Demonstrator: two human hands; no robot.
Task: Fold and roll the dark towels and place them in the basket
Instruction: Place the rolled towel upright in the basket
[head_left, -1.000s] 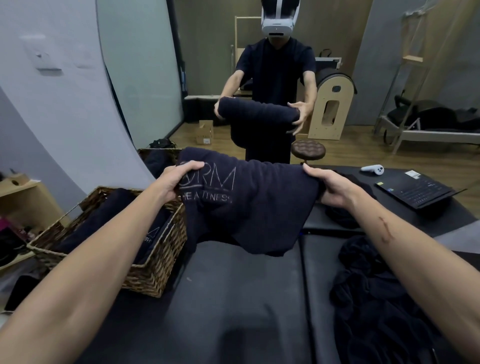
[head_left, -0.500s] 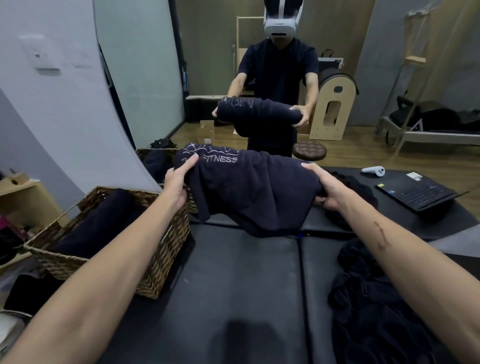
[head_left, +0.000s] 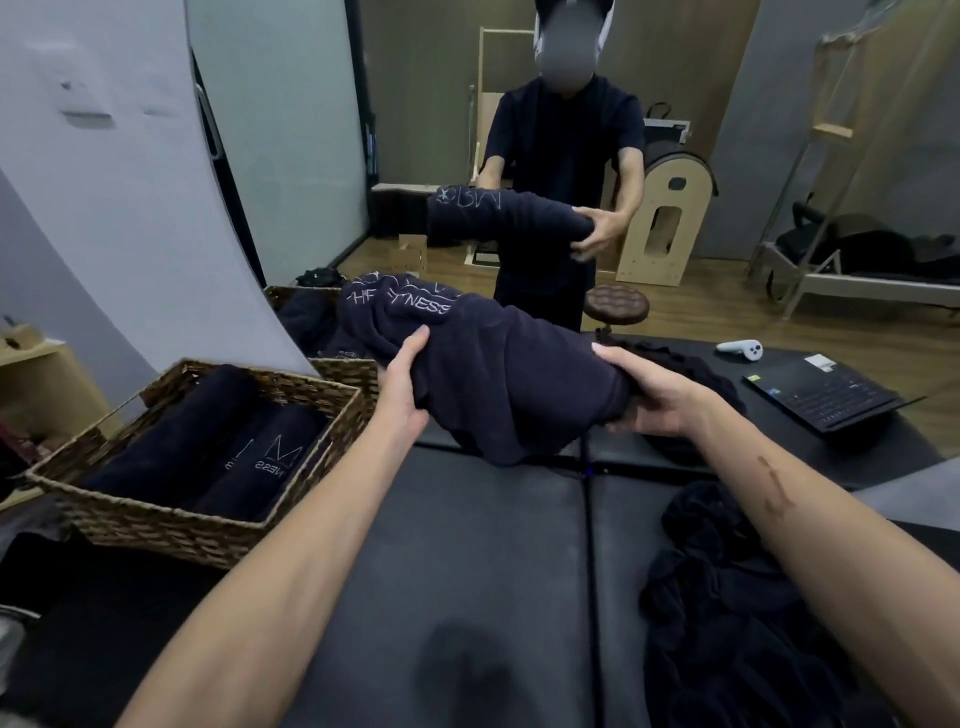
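Loose heap of dark towels (head_left: 737, 613) lies on the black padded worktop (head_left: 441, 561), right of the basket (head_left: 208, 525): judged still to fold. Above the worktop, just right of the basket, both hands hold a rolled towel (head_left: 498, 364) in the air; left hand (head_left: 402, 387) fingers wrapped on its side, right hand (head_left: 657, 397) fingers clamped on its end. Basket holds two rolled towels (head_left: 218, 457); roughly midway. Beyond the basket: laptop (head_left: 826, 397), white controller (head_left: 740, 349), then a wall mirror reflecting the person and a wood-floored studio.
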